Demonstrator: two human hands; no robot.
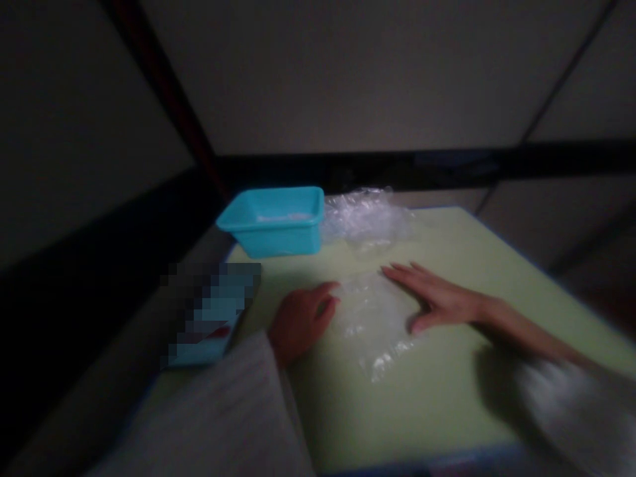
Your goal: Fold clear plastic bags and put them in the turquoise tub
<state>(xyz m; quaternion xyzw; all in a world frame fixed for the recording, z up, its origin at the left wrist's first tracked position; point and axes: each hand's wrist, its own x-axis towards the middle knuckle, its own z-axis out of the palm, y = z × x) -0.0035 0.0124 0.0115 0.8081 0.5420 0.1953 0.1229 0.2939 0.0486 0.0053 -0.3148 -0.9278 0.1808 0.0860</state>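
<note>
Plastic (372, 311) lies between curled left fingers (326, 289), grip unclear, and spread, empty right fingers (406, 276).

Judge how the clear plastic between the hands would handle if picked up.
The clear plastic shows the table through it, so it is probably thin and light. Its wrinkles suggest floppiness; its glossy highlights hint at a slippery surface.

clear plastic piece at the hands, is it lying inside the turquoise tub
No, the clear plastic piece lies on the yellow-green tabletop, with the turquoise tub standing apart beyond it.
</note>
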